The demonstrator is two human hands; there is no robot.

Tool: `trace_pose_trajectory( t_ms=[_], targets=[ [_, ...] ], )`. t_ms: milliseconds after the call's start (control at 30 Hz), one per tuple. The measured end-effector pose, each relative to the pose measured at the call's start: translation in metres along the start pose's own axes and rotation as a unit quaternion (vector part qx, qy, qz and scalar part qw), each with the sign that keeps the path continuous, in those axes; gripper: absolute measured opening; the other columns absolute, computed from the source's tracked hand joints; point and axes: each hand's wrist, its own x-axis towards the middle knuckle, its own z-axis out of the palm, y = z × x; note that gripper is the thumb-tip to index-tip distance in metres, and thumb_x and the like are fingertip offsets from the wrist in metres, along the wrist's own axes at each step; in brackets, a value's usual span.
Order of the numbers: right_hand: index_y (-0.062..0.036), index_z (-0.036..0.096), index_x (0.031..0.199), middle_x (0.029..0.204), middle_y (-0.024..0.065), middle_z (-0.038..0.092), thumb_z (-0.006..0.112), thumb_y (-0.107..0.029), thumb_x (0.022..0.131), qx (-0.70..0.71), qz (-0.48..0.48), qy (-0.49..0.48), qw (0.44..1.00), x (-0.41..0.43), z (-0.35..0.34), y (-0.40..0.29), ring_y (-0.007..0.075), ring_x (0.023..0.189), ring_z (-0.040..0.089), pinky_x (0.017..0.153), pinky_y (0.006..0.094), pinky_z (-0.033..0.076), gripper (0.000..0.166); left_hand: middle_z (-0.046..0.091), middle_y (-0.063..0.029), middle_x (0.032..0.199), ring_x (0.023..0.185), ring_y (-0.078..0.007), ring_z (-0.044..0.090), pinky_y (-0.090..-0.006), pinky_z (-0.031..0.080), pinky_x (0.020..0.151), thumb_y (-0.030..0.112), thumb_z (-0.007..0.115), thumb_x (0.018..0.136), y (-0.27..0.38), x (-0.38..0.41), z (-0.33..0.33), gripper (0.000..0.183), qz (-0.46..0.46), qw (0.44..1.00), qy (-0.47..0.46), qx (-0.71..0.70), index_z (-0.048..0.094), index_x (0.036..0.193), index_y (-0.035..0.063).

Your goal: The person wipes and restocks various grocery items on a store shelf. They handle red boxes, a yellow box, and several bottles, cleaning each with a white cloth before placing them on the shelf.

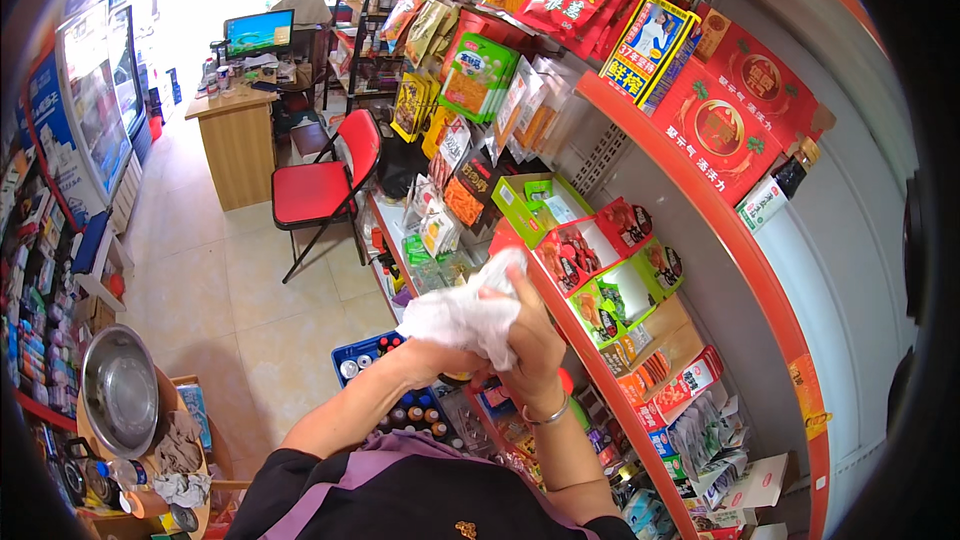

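Observation:
A crumpled white cloth (461, 315) is bunched up between my two hands, in front of my chest. My right hand (536, 341), with a metal bangle on its wrist, grips the cloth from the right, and one end sticks up past the fingers. My left hand (442, 360) holds it from below; folds of cloth cover much of that hand. Whether anything is wrapped inside cannot be seen. Just beyond the right hand is a shelf with a red front edge (600, 360). It carries open display boxes of small snack packets, among them a red box (574, 251) and a green box (611, 307).
Bagged snacks (480, 79) hang above the shelf, near red cartons (712, 131) and a dark bottle (791, 172). A blue crate of bottles (412, 412) stands below my arms. Left are a red folding chair (315, 191), a desk (232, 142), and a metal basin (120, 390) beside rags (180, 450).

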Motion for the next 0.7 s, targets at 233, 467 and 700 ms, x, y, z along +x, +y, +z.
trace_pose_trajectory(
  t_ms=[233, 467, 700],
  targets=[
    [0.005, 0.06, 0.109, 0.105, 0.015, 0.067, 0.052, -0.02, 0.097, 0.311, 0.412, 0.33, 0.791, -0.012, -0.037, 0.018, 0.0222, 0.089, 0.067, 0.075, 0.0326, 0.055, 0.029, 0.066, -0.008, 0.082, 0.067, -0.017, 0.064, -0.0295, 0.049, 0.06, 0.015, 0.076, 0.072, 0.013, 0.004, -0.007, 0.035, 0.051, 0.993, 0.096, 0.049, 0.06, 0.101, 0.0026],
    [0.0008, 0.038, 0.132, 0.109, 0.0062, 0.055, 0.06, -0.011, 0.09, 0.367, 0.432, 0.077, 0.82, 0.01, 0.024, -0.022, 0.0137, 0.094, 0.057, 0.083, 0.0294, 0.05, 0.05, 0.065, -0.0217, 0.093, 0.088, -0.0389, 0.064, -0.0424, 0.05, 0.073, 0.012, 0.074, 0.071, 0.001, 0.012, 0.011, 0.042, 0.168, 0.87, 0.289, 0.363, 0.054, 0.107, 0.0012],
    [0.0002, 0.028, 0.137, 0.121, 0.0075, 0.048, 0.068, 0.004, 0.076, 0.412, 0.389, 0.045, 0.823, 0.013, 0.024, -0.031, 0.0168, 0.11, 0.052, 0.095, 0.0326, 0.045, 0.073, 0.061, -0.0191, 0.101, 0.093, -0.04, 0.06, -0.0441, 0.048, 0.077, 0.012, 0.073, 0.072, 0.008, 0.004, 0.011, 0.05, 0.206, 0.84, 0.307, 0.397, 0.05, 0.116, 0.0023]
  ],
)
